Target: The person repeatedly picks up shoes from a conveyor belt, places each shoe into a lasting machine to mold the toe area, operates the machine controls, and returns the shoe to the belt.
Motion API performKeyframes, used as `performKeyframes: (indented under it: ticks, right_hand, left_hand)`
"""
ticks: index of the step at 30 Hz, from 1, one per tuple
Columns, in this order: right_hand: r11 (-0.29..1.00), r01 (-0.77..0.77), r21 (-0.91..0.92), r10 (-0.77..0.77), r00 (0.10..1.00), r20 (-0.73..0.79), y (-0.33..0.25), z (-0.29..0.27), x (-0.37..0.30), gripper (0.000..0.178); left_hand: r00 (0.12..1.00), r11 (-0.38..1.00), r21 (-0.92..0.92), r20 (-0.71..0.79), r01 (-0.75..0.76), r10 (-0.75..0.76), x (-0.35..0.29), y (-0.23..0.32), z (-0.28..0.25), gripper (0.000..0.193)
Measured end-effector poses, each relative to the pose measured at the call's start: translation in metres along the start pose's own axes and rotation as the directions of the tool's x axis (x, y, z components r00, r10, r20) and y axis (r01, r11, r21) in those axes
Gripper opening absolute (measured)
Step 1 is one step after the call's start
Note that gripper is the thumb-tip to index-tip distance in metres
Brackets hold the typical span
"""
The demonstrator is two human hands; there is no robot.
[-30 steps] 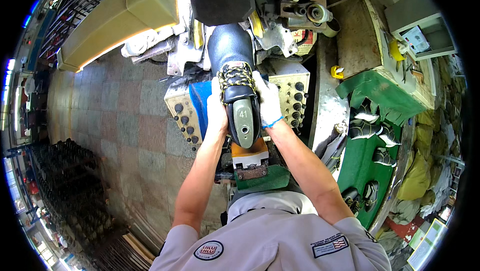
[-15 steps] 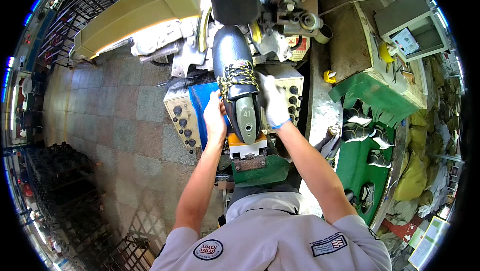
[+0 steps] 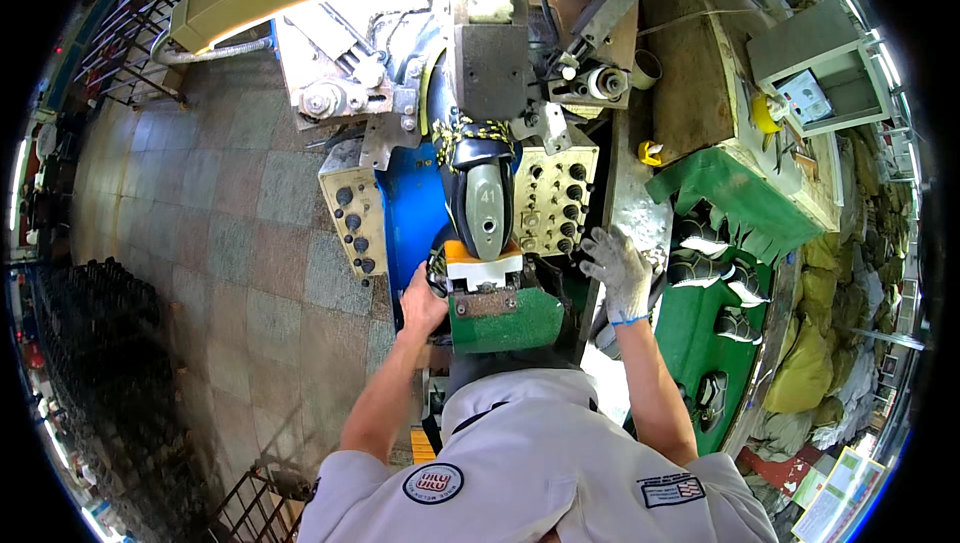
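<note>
The lasting machine (image 3: 470, 73) clamps the dark shoe upper (image 3: 478, 168) on its grey last (image 3: 487, 211), sole up. My left hand (image 3: 422, 305) grips the orange-topped heel support (image 3: 482, 268). My gloved right hand (image 3: 618, 265) hovers with fingers spread, holding nothing, beside the cream knob panel (image 3: 552, 205). Loading looks done; lasting remains.

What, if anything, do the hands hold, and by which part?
The left hand grips the machine's orange-and-white clamp block at its left end. The gloved right hand hangs open, holding nothing.

A dark shoe (image 3: 480, 193) with yellow-black laces sits sole-up, clamped in the machine (image 3: 480, 63).
</note>
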State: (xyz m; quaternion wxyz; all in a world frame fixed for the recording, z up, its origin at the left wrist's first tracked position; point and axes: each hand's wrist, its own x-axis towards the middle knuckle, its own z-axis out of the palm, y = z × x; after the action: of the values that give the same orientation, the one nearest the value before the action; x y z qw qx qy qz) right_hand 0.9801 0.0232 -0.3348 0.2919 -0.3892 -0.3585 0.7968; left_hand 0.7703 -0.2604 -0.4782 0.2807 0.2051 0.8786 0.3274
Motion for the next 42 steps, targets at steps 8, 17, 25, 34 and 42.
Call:
performKeyframes:
  ticks: [8, 17, 25, 34, 42]
  right_hand:
    - [1.0, 0.02, -0.01, -0.017, 0.975, 0.222, -0.022, 0.041, -0.017, 0.068]
    - [0.979, 0.185, -0.085, -0.104, 0.812, 0.574, -0.023, 0.142, -0.074, 0.077]
    - [0.915, -0.113, 0.387, -0.029, 0.939, 0.343, -0.094, 0.021, -0.056, 0.054]
    - [0.977, 0.191, 0.09, -0.206, 0.956, 0.21, -0.121, -0.117, -0.079, 0.082]
    - [0.946, 0.022, 0.323, -0.005, 0.999, -0.052, -0.118, -0.253, -0.097, 0.065]
  left_hand:
    - [0.927, 0.549, -0.769, 0.151, 0.328, -0.342, -0.085, 0.021, -0.122, 0.042]
    - [0.852, -0.237, -0.864, 0.324, 0.443, 0.412, -0.133, 0.134, -0.108, 0.085]
    - [0.981, 0.841, -0.505, -0.097, -0.194, 0.167, -0.101, 0.261, -0.057, 0.027]
    - [0.649, 0.544, -0.688, 0.696, 0.48, 0.307, -0.062, 0.399, 0.115, 0.041]
    - [0.659, 0.839, -0.491, 0.715, 0.235, 0.235, -0.1, 0.427, 0.256, 0.037]
